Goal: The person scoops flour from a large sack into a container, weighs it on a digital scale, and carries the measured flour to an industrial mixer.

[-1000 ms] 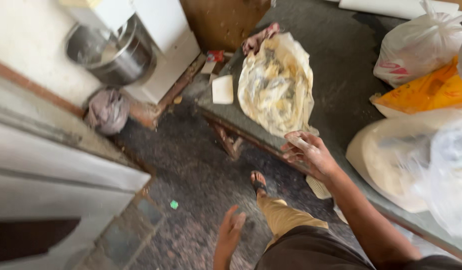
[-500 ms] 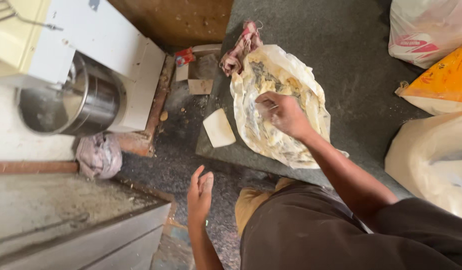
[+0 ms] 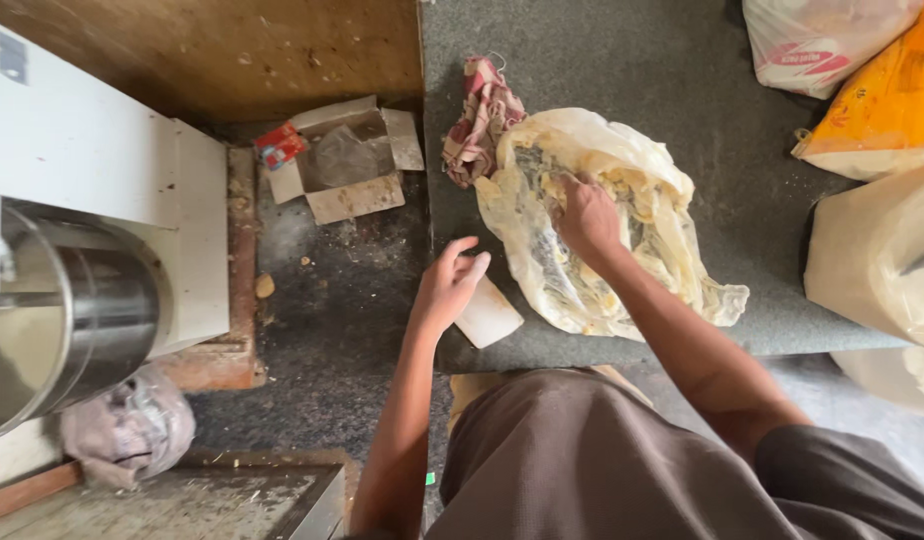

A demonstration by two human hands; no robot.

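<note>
A steel drum (image 3: 67, 330) in a white machine housing (image 3: 112, 170) occupies the left edge, with a crumpled grey bag (image 3: 127, 430) on the floor below it. A torn cardboard box (image 3: 352, 160) lies on the dark floor beside the bench (image 3: 682, 60). The left hand (image 3: 447, 285) hovers at the bench's left edge, fingers spread wide, holding nothing; its fingertips are just above a pale flat block (image 3: 489, 313) at the bench corner. A red-and-white rag (image 3: 482, 125) lies just left of the translucent plastic bag (image 3: 602, 230). The right hand (image 3: 585, 215) is pressed into the middle of that bag, fingers curled on its yellowish contents. 3 further bags, white (image 3: 822, 40), orange (image 3: 882, 110) and cream (image 3: 872, 255), lie well apart to the right.
</note>
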